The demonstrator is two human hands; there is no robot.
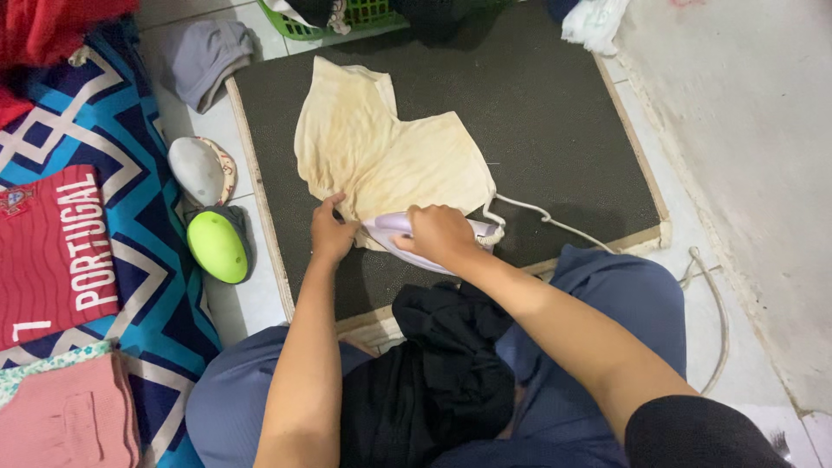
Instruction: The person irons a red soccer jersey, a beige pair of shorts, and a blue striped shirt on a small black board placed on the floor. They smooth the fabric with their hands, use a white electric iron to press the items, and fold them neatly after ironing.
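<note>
Dark padded board [555, 113] on tiled floor. Your right hand [439, 234] is closed on the iron [390, 232], at the cream garment's [381, 147] near edge; the cloth stretches away from you. Your left hand [331, 234], just beside the iron's tip, presses flat on the hem, gripping nothing.

White tiled floor [260, 299]; blue zigzag-patterned mat [143, 217] at left; pale concrete strip [745, 130] at right; soft even light.

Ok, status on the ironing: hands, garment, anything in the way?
Right hand gripping the iron. Left hand pinning the cream garment flat on the dark board. White cord trails right, off the fabric.
</note>
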